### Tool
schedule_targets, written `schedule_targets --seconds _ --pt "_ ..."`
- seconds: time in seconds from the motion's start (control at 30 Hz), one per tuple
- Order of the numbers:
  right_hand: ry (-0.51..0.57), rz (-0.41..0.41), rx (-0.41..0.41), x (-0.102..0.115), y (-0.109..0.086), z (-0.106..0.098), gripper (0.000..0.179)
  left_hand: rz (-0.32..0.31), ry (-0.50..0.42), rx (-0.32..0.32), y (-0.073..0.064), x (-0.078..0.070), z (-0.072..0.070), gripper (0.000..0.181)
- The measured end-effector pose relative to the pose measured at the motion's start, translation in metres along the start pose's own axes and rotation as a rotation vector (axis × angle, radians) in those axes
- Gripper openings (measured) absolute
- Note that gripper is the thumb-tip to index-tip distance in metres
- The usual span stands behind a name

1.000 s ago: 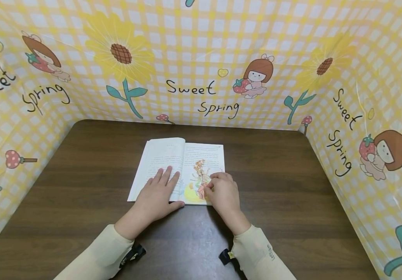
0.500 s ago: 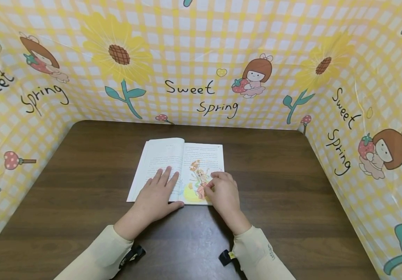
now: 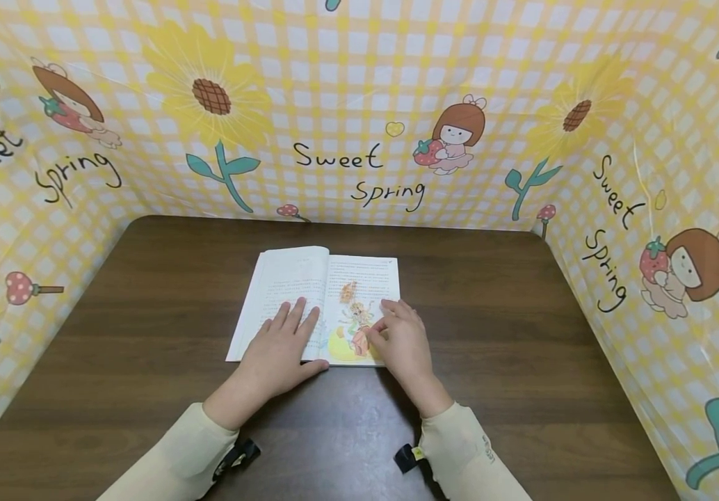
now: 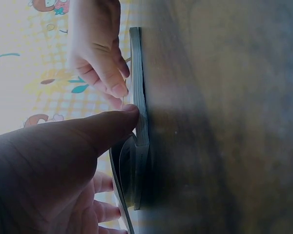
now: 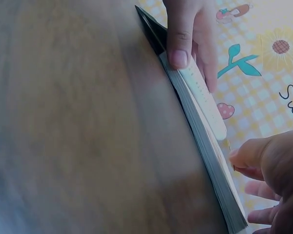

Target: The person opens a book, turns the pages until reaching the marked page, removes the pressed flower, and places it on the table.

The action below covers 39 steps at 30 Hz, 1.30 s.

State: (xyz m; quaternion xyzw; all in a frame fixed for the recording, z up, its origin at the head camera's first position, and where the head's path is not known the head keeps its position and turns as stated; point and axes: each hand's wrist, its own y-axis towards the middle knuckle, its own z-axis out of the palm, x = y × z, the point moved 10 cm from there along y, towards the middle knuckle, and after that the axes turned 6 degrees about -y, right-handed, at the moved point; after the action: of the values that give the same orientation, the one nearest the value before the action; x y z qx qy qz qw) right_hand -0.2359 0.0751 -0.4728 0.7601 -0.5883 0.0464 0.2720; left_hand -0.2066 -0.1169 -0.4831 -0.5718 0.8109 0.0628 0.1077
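Note:
An open book (image 3: 293, 270) lies on the table, its right page carrying text and a coloured picture of a figure on a yellow shape. My left hand (image 3: 279, 353) rests flat on the left page, fingers spread, thumb at the lower edge near the spine. Over the right page my right hand (image 3: 405, 346) pinches a thin-stemmed orange sprig, like a dried flower, between thumb and forefinger. Its orange head (image 3: 348, 291) shows over the text. The right wrist view shows the thin stem (image 5: 229, 146) at the fingertips, close to the page.
The dark wooden table (image 3: 491, 334) spreads around the book. A yellow checked cloth (image 3: 334, 83) with flowers and cartoon figures forms walls at the back and both sides. Black straps (image 3: 237, 456) sit at both sleeve cuffs.
The sprig's orange head has shifted left and slightly up, uncovering the picture's figure. My right hand has turned a little, its fingers lifting slightly. My left hand has stayed put.

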Motion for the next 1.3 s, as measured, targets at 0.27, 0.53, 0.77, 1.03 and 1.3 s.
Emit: schedule_targets --seconds 0.27,0.53,0.77,1.03,1.3 --pt "0.003 0.022 0.005 -0.006 0.006 -0.010 0.014 -0.011 -0.004 0.006 0.000 0.002 0.002 0.098" --pt "0.046 0.044 -0.003 -0.013 0.015 -0.025 0.014 -0.019 -0.017 0.015 -0.003 0.003 0.005 0.099" --pt "0.112 0.099 0.005 -0.027 0.022 -0.040 0.012 -0.023 -0.017 0.021 -0.002 0.005 0.006 0.099" --pt "0.111 0.138 -0.005 -0.046 0.031 -0.059 0.014 -0.013 -0.013 0.017 0.002 0.003 0.006 0.101" --pt "0.110 0.180 -0.035 -0.073 0.030 -0.077 0.015 -0.005 -0.007 -0.005 0.003 0.001 0.004 0.102"
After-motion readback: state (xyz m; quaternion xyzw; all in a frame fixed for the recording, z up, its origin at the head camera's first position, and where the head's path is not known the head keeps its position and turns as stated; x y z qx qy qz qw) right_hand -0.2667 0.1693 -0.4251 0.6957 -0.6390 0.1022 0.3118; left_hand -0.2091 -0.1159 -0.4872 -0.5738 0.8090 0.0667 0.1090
